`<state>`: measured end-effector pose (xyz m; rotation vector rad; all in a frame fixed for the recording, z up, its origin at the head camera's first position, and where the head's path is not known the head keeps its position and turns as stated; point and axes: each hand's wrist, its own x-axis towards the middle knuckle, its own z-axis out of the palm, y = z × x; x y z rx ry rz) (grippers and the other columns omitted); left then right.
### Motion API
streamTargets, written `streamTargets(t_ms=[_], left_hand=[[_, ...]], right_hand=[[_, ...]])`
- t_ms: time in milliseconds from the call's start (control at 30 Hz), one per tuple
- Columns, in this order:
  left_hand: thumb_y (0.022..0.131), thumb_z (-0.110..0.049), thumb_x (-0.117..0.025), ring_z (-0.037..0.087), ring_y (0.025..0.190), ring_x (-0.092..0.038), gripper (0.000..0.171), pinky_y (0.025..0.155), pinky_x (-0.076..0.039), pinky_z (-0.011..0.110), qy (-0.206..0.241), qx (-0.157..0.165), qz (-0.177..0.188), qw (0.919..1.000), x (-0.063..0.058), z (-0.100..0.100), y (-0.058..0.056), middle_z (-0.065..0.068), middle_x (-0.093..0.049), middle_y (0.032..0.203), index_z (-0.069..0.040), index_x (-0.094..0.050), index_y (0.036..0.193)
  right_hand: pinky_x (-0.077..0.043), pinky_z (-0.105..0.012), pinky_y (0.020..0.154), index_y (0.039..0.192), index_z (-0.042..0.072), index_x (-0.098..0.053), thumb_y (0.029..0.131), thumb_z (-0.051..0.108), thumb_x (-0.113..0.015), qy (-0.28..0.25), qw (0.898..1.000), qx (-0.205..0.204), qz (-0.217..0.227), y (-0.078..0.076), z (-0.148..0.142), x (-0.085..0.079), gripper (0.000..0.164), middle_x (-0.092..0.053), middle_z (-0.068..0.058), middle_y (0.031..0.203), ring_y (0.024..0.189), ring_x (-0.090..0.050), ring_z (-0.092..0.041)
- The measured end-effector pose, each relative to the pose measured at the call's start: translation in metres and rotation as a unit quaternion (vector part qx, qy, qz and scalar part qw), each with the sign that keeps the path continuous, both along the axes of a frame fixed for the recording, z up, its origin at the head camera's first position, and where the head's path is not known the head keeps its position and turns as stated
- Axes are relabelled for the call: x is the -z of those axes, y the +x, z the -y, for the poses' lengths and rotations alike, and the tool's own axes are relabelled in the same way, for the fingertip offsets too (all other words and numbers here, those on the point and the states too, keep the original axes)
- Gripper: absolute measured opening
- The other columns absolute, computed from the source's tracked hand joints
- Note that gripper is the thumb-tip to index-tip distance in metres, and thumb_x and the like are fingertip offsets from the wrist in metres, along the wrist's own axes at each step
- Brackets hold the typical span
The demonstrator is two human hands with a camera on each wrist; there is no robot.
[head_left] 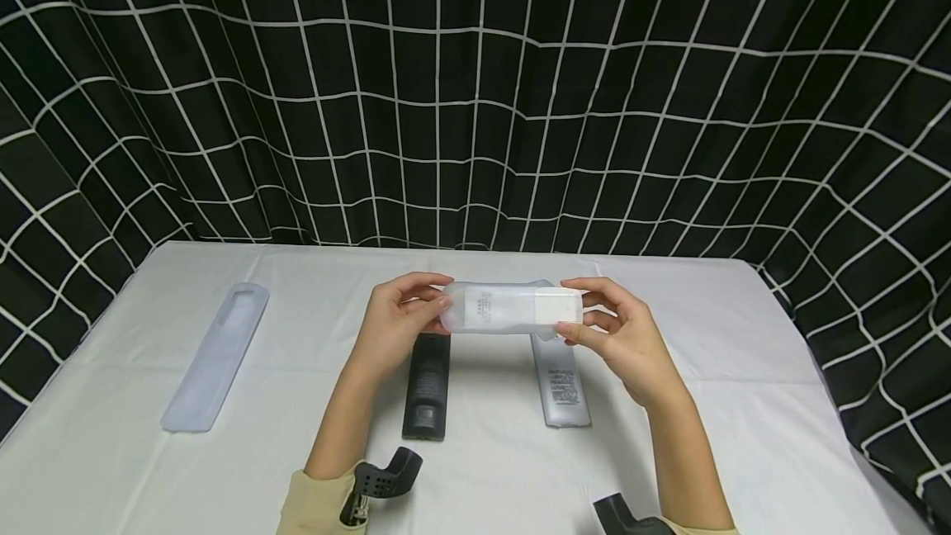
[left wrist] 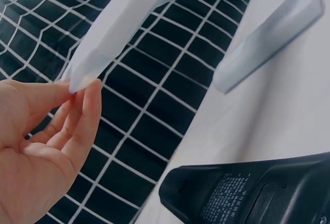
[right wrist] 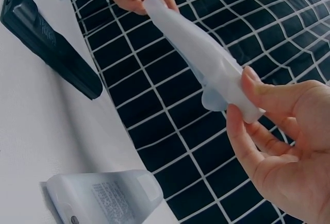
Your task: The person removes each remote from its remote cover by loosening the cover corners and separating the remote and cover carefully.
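In the head view, both hands hold a white remote control (head_left: 559, 306) level above the table, partly inside a translucent silicone cover (head_left: 496, 309). My left hand (head_left: 401, 314) pinches the cover's left end between thumb and fingers. At the opposite end, my right hand (head_left: 622, 338) grips the remote's bare white end, thumb below and fingers above. The right wrist view shows a loose flap of the cover (right wrist: 213, 99) hanging near that end. Beneath the hands lie a black remote control (head_left: 427, 390), back side up, and a pale remote control (head_left: 562, 386) with printed text.
An elongated translucent silicone cover (head_left: 215, 360) lies at the left of the table. White cloth covers the table (head_left: 750, 436). Behind it and at both sides hangs a black curtain (head_left: 461, 106) with a white grid.
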<state>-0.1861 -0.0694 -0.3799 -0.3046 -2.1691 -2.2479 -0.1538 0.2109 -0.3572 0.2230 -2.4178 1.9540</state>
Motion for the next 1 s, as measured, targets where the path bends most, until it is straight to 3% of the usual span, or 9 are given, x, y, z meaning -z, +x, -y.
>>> streamTargets(t_ms=[1000], left_hand=[[0.097, 0.011, -0.067, 0.010, 0.075, -0.071, 0.028, 0.070, -0.064, 0.025, -0.003, -0.005, 0.001, 1.0000, 0.0003, 0.0066, -0.0014, 0.022, -0.068, 0.100, 0.014, -0.068, 0.124]], right_hand=[[-0.063, -0.028, 0.075, 0.138, -0.008, -0.058, 0.087, -0.012, -0.076, 0.000, 1.000, -0.003, -0.006, 0.0001, -0.0036, -0.0003, 0.053, -0.060, -0.010, 0.110, 0.083, -0.068, -0.011]])
